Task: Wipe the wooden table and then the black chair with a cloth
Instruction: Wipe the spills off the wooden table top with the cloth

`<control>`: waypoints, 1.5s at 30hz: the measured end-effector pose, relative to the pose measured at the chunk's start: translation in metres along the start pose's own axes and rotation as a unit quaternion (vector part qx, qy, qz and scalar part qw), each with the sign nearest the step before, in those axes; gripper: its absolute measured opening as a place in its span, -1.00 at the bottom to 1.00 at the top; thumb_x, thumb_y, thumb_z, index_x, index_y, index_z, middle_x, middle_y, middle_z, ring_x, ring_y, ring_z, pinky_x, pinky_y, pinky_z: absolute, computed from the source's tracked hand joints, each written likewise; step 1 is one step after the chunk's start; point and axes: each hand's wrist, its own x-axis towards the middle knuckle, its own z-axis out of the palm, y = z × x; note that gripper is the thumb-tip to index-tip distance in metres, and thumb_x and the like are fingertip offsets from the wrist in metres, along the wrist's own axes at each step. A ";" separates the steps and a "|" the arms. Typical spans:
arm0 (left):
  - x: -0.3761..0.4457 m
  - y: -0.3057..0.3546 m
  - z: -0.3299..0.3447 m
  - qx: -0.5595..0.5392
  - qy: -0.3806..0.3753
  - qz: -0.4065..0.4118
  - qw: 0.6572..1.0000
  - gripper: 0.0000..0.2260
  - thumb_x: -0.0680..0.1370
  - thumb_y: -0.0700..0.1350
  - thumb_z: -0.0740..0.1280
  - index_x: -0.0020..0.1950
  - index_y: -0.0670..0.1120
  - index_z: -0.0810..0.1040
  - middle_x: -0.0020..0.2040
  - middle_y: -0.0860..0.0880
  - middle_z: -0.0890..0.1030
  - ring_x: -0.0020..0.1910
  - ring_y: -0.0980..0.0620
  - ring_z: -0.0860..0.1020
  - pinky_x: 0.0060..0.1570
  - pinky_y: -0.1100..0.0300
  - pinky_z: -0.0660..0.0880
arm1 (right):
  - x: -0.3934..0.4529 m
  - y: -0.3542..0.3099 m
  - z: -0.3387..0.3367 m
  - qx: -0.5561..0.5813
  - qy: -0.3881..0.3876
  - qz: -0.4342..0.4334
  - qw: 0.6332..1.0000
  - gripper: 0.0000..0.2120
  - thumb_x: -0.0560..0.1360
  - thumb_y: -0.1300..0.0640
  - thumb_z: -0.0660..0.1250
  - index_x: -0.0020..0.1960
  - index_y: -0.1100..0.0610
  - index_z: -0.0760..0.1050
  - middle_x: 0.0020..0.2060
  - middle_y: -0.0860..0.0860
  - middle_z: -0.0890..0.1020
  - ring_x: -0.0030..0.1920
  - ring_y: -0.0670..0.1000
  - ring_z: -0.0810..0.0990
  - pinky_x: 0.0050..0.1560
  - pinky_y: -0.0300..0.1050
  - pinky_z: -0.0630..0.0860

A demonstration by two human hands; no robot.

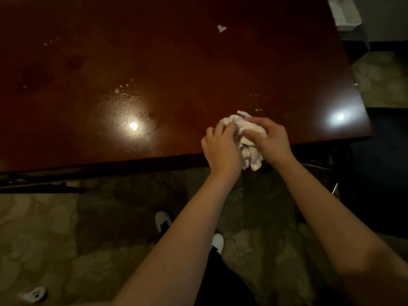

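Note:
A dark reddish wooden table (176, 74) fills the upper part of the view. A crumpled white cloth (248, 138) is bunched at the table's near edge, partly hanging over it. My left hand (220, 146) grips the cloth's left side. My right hand (268, 140) grips its right side from above. Water droplets and wet patches (128, 102) shine on the table to the left of the cloth. A dark chair frame (331, 173) shows dimly under the table's right corner.
A small white paper scrap (221, 28) lies far up the table. A white basket (345, 13) stands beyond the far right corner. Patterned carpet (55, 239) covers the floor; my white shoes (163, 220) stand below. A white object (35, 294) lies on the carpet at lower left.

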 end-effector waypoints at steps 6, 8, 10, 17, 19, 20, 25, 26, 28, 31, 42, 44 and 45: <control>-0.001 -0.013 -0.011 0.007 -0.009 0.037 0.999 -0.82 0.55 -0.15 0.22 0.12 -0.01 0.51 0.09 0.01 0.51 0.12 -0.02 0.38 0.15 0.09 0.21 | -0.021 -0.005 0.041 -0.031 0.142 0.017 0.989 -0.71 0.52 0.18 0.29 0.24 0.10 0.48 0.12 0.00 0.52 0.18 -0.05 0.43 0.19 -0.15 0.37; -0.005 -0.023 -0.020 0.021 0.004 0.023 1.000 -0.84 0.55 -0.15 0.23 0.10 0.00 0.52 0.07 0.02 0.53 0.12 -0.02 0.40 0.18 0.09 0.20 | -0.025 -0.012 0.056 -0.036 0.141 0.011 0.989 -0.73 0.52 0.18 0.29 0.22 0.10 0.49 0.10 -0.01 0.52 0.17 -0.04 0.43 0.22 -0.08 0.39; -0.010 -0.039 -0.029 0.042 0.030 -0.015 0.999 -0.86 0.54 -0.13 0.24 0.07 0.00 0.52 0.07 0.02 0.54 0.14 -0.02 0.41 0.21 0.08 0.19 | -0.025 -0.022 0.075 -0.036 0.111 -0.004 0.993 -0.75 0.50 0.19 0.30 0.18 0.08 0.51 0.08 -0.06 0.52 0.17 -0.02 0.44 0.24 0.03 0.40; -0.013 -0.056 -0.034 0.044 0.146 -0.130 0.980 -0.89 0.52 -0.20 0.25 -0.01 -0.11 0.54 0.00 -0.08 0.57 0.05 -0.12 0.45 0.12 0.01 0.30 | -0.016 -0.039 0.100 -0.061 0.001 -0.079 0.995 -0.78 0.50 0.17 0.31 0.14 0.05 0.53 0.07 -0.03 0.56 0.18 -0.03 0.40 0.22 -0.12 0.23; -0.015 -0.049 -0.027 0.031 0.171 -0.138 0.975 -0.90 0.50 -0.23 0.27 -0.02 -0.13 0.54 -0.03 -0.10 0.57 0.01 -0.14 0.46 0.05 -0.01 0.35 | -0.013 -0.035 0.090 -0.056 -0.044 -0.087 0.994 -0.75 0.50 0.17 0.32 0.17 0.05 0.52 0.09 -0.03 0.55 0.19 -0.04 0.39 0.21 -0.13 0.25; -0.015 -0.047 -0.023 0.030 0.179 -0.137 0.974 -0.90 0.49 -0.24 0.28 -0.03 -0.14 0.54 -0.04 -0.11 0.57 -0.01 -0.14 0.47 0.02 -0.01 0.37 | -0.011 -0.034 0.085 -0.054 -0.060 -0.088 0.993 -0.74 0.50 0.17 0.33 0.18 0.05 0.51 0.10 -0.03 0.55 0.19 -0.05 0.39 0.22 -0.12 0.26; -0.016 -0.021 -0.008 0.024 0.166 -0.103 0.980 -0.92 0.47 -0.23 0.28 -0.09 -0.13 0.54 -0.07 -0.09 0.58 -0.05 -0.13 0.47 -0.02 0.03 0.37 | -0.006 -0.023 0.051 -0.055 -0.059 -0.072 0.994 -0.74 0.50 0.18 0.32 0.18 0.03 0.51 0.05 -0.11 0.51 0.17 -0.07 0.40 0.22 -0.08 0.35; -0.016 -0.013 -0.004 0.016 0.150 -0.097 0.984 -0.92 0.47 -0.24 0.29 -0.08 -0.12 0.54 -0.05 -0.09 0.57 -0.05 -0.12 0.46 -0.01 0.03 0.36 | -0.005 -0.020 0.042 -0.057 -0.052 -0.064 0.995 -0.74 0.50 0.19 0.31 0.18 0.02 0.50 0.04 -0.13 0.48 0.17 -0.08 0.40 0.21 -0.10 0.35; -0.013 0.001 0.005 0.002 0.119 -0.084 0.989 -0.89 0.47 -0.25 0.31 -0.04 -0.11 0.55 -0.01 -0.07 0.57 -0.02 -0.10 0.44 0.02 0.05 0.35 | -0.002 -0.013 0.025 -0.064 -0.037 -0.049 0.996 -0.74 0.51 0.18 0.31 0.18 0.02 0.50 0.03 -0.15 0.46 0.15 -0.11 0.39 0.17 -0.15 0.35; -0.007 0.012 0.014 -0.018 0.096 -0.070 0.993 -0.86 0.46 -0.25 0.32 -0.01 -0.11 0.56 -0.01 -0.06 0.56 -0.04 -0.09 0.44 0.01 0.04 0.37 | 0.001 -0.010 0.012 -0.062 -0.007 -0.026 0.998 -0.74 0.51 0.19 0.30 0.19 0.04 0.50 0.05 -0.11 0.47 0.13 -0.13 0.38 0.12 -0.21 0.32; 0.002 -0.017 -0.008 -0.009 0.061 0.003 0.998 -0.86 0.48 -0.15 0.26 -0.02 -0.08 0.57 -0.05 -0.04 0.58 -0.02 -0.08 0.49 0.11 0.01 0.36 | -0.011 -0.028 0.054 -0.065 0.126 0.008 0.990 -0.78 0.52 0.26 0.25 0.15 0.11 0.48 -0.07 -0.24 0.38 0.17 -0.01 0.41 0.24 0.14 0.37; -0.001 -0.031 -0.017 -0.020 0.074 0.006 0.997 -0.83 0.46 -0.12 0.20 -0.06 -0.08 0.58 -0.09 -0.04 0.58 -0.06 -0.08 0.50 0.08 0.00 0.38 | -0.015 -0.035 0.068 -0.066 0.116 -0.002 0.991 -0.81 0.52 0.26 0.25 0.10 0.08 0.46 -0.12 -0.30 0.34 0.18 0.01 0.41 0.25 0.16 0.35; -0.002 -0.040 -0.023 -0.019 0.076 0.003 0.997 -0.81 0.46 -0.10 0.18 -0.07 -0.07 0.57 -0.10 -0.04 0.58 -0.06 -0.08 0.50 0.08 0.00 0.37 | -0.016 -0.041 0.076 -0.065 0.105 -0.008 0.992 -0.82 0.52 0.26 0.25 0.07 0.05 0.44 -0.12 -0.30 0.35 0.18 0.01 0.40 0.25 0.15 0.35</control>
